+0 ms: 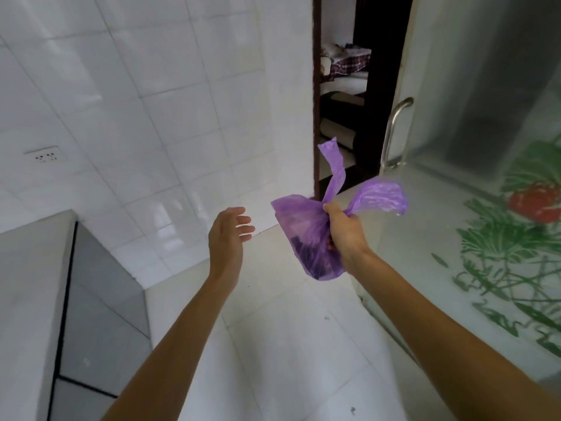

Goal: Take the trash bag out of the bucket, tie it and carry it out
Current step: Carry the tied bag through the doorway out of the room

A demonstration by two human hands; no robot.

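Observation:
A small purple trash bag [303, 235] hangs in the air in front of me with dark contents in its bottom. My right hand [344, 227] is shut on its gathered neck, and two loose purple ends stick up and out to the right above the fist. My left hand [229, 235] is held out to the left of the bag, fingers apart and holding nothing, a short gap away from it. No bucket is in view.
A white tiled wall [151, 101] runs along the left, with a socket [45, 154]. A grey counter [33, 284] stands at lower left. Ahead is an open dark doorway [343, 117]. A frosted glass door [485, 208] with a metal handle [393, 132] and a green plant print is on the right. The floor has white tiles.

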